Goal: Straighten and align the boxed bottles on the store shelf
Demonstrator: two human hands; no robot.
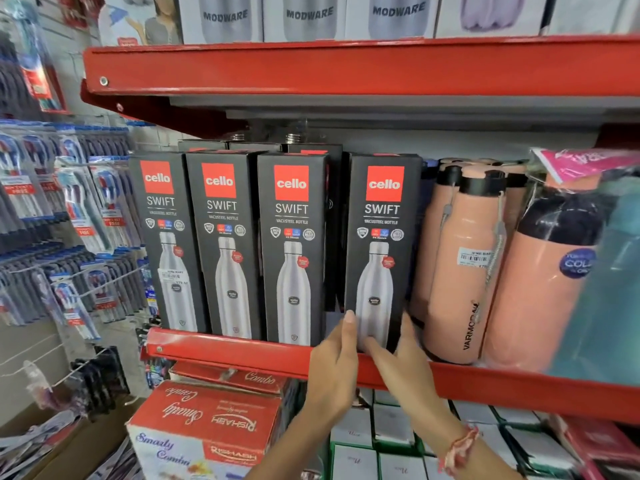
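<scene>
Hands first, from the head camera, the only view: your left hand [334, 368] and right hand [403, 358] both meet at the foot of the fourth black cardboard Cello Swift bottle box [381, 251], at about 6 o'clock from the picture's centre. Left fingertips [349, 318] press its near left edge; your right thumb and fingers spread loosely across its lower front and right side. Neither hand is closed round it: both stay largely open, bracing rather than clasping.

That box stands upright on the red metal shelf lip [225, 351], but apart from its three black boxed neighbours [221, 244] at 9 o'clock, with a dark gap between it and the third. More black boxes [311, 148] sit behind the row at 12 o'clock.

Risks, as I judge them: you are pushing low on a tall, narrow carton, so a quick shove towards 9 o'clock could tip its top towards 3 o'clock, against the peach plastic bottles with black caps [460, 265] just beside it. Pull it forward and it may slide off the lip onto the red and white Smarty Combo carton [207, 424] below. Push too hard and it may knock the third box askew.
</scene>
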